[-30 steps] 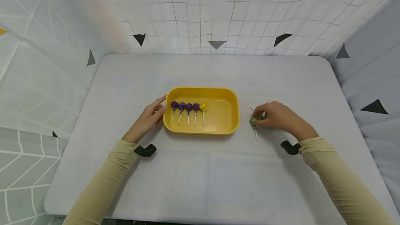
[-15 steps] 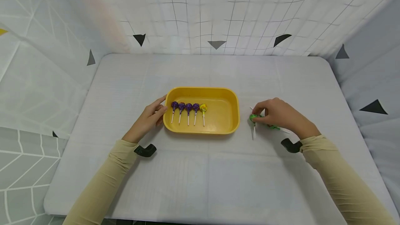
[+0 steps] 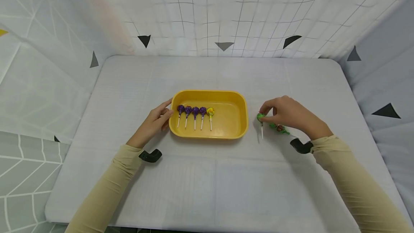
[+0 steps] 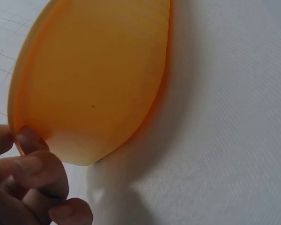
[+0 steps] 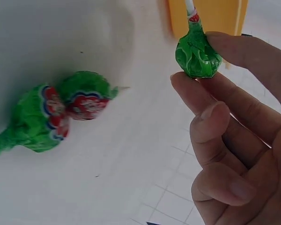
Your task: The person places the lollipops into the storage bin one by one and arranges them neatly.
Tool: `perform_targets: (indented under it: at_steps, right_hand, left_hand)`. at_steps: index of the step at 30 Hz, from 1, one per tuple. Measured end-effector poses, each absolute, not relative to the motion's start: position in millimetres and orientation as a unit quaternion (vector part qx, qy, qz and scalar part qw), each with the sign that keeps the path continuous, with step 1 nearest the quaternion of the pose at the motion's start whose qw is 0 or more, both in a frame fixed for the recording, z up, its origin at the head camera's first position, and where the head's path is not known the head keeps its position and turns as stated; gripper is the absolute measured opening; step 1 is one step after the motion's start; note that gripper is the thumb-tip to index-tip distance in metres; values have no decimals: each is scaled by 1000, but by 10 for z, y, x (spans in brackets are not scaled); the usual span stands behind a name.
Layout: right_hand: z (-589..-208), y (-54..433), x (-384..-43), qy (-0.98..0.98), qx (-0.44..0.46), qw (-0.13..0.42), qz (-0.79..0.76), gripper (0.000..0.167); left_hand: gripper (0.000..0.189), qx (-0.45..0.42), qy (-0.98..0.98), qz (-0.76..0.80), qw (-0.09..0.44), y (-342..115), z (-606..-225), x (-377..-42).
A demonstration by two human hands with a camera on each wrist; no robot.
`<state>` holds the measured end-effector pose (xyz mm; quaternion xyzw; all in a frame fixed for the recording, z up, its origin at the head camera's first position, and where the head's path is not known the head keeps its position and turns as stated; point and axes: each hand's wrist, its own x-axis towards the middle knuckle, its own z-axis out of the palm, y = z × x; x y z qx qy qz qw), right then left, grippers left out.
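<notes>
A yellow tray (image 3: 229, 119) stands mid-table with a row of lollipops in it: several purple lollipops (image 3: 195, 111) and one yellow lollipop (image 3: 210, 112) at the row's right end. My left hand (image 3: 157, 120) grips the tray's left rim, and fingers show on both sides of that rim in the left wrist view. To the right of the tray, my right hand (image 3: 284, 116) pinches a green lollipop (image 5: 198, 55) by its wrapped head, the stick pointing down toward the table in the head view. Two more green lollipops (image 5: 36, 119) lie under and beside that hand.
A white cloth covers the table (image 3: 181, 186). White curtains (image 3: 207, 13) with dark triangles surround its back and sides. Each wrist wears a black device (image 3: 150, 155).
The right hand has lifted the green lollipop from the table and moved slightly away from me, uncovering the other green ones. The left hand and tray have stayed put.
</notes>
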<state>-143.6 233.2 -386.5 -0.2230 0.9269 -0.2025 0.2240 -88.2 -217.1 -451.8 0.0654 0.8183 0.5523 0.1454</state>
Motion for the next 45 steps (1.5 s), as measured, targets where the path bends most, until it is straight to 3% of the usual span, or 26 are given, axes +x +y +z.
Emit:
perform_targets:
  at_steps: [25, 45]
  right_hand:
    - [-3599, 2119, -1576, 930, -272, 168, -181, 13]
    - [-3536, 1797, -1698, 914, -315, 177, -187, 13]
  left_hand:
    - [55, 64, 818, 552, 146, -2170, -4501, -881]
    - [55, 64, 817, 553, 148, -2171, -4506, -880]
